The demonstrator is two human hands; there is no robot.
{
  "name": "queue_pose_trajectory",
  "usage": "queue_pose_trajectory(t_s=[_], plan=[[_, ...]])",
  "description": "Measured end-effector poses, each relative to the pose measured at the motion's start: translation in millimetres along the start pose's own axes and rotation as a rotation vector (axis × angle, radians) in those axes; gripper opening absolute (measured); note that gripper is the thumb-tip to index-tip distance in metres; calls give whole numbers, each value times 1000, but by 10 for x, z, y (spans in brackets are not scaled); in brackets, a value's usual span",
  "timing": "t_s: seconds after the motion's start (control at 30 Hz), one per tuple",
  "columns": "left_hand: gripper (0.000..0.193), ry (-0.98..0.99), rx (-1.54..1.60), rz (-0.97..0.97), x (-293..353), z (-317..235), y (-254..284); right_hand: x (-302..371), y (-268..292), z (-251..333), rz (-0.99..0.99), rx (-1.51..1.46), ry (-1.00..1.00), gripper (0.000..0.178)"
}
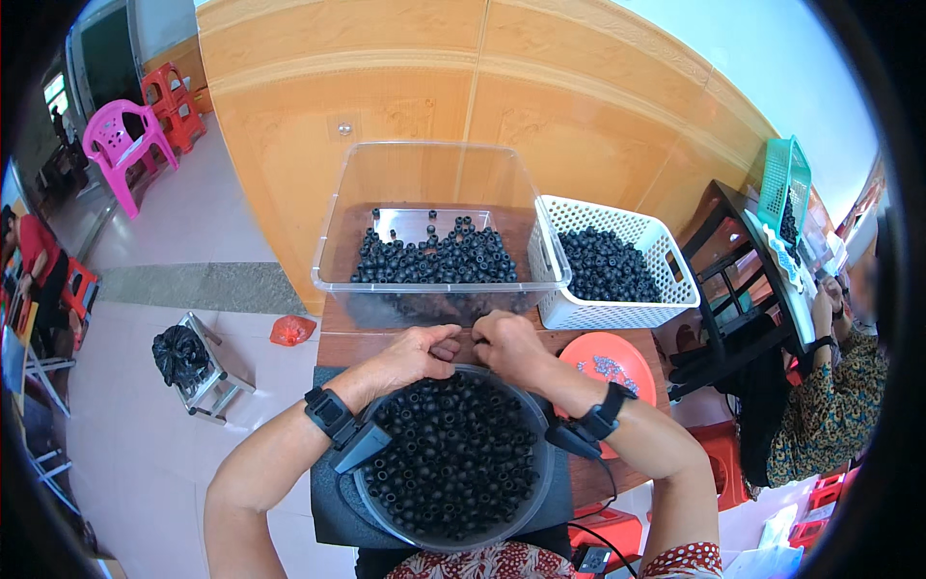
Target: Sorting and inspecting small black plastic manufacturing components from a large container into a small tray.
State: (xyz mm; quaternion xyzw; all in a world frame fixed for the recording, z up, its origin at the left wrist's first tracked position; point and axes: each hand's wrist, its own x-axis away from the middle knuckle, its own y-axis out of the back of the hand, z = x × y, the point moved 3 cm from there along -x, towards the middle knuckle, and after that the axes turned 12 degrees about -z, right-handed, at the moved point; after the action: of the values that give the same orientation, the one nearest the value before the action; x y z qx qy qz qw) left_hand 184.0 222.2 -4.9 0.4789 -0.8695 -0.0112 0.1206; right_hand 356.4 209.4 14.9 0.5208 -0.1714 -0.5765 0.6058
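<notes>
Your left hand [417, 355] and your right hand [508, 345] meet at the far rim of the round grey bowl [545, 463] that sits in front of you; the fingertips of both are pinched close together, almost touching each other; something very small seems to be between them, but it is hidden, so I cannot tell what the grip has hold of; each wrist wears a black band with a small dark box on it.

Right under your hands, the bowl is heaped with small black ring-shaped beads [453, 454]; they look light, hard and smooth, so I think one could slip and roll away; pinch one by its round outer side with two fingertips; each bead is short and round with a hole through the middle, so it has no real long side; they lie every which way, some with the hole up, some tipped over.

Past your hands, on the brown wooden table [386, 343], stands a big clear plastic tub [434, 174] with more black beads in its bottom; just to its right, touching it, is a white plastic basket with holes [656, 236], also filled with black beads; near your right wrist lies a round red plastic lid [632, 372] holding tiny grey bits.

On the floor to your left are a small metal stool with a black bag [181, 355] and a pink plastic chair [121, 145] well away; a person in a patterned sleeve [834, 405] sits to your right.
</notes>
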Motion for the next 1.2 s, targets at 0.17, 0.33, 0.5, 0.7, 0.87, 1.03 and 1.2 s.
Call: queue_pose_trajectory(t_s=[0.17,0.33,0.5,0.7,0.87,1.03,1.2], plan=[[54,10,40,-12,15,80,72,99,626,332,-139,-193,-72,14],[46,37,108,-53,10,126,67,629,698,650,79,-370,87,21],[38,48,53,-151,170,117,155,350,544,259,-131,-141,116,14],[28,120,109,-247,210,86,175,54,71,-205,24,249,179,8],[24,-214,-2,-418,384,-162,313,77,-18,-273,29,237,265,5],[34,-356,94,-618,525,-571,399,172,419,-62,-150,-50,94,10],[47,-283,-128,-688,433,-736,352,656,762,529,71,-341,183,22]])
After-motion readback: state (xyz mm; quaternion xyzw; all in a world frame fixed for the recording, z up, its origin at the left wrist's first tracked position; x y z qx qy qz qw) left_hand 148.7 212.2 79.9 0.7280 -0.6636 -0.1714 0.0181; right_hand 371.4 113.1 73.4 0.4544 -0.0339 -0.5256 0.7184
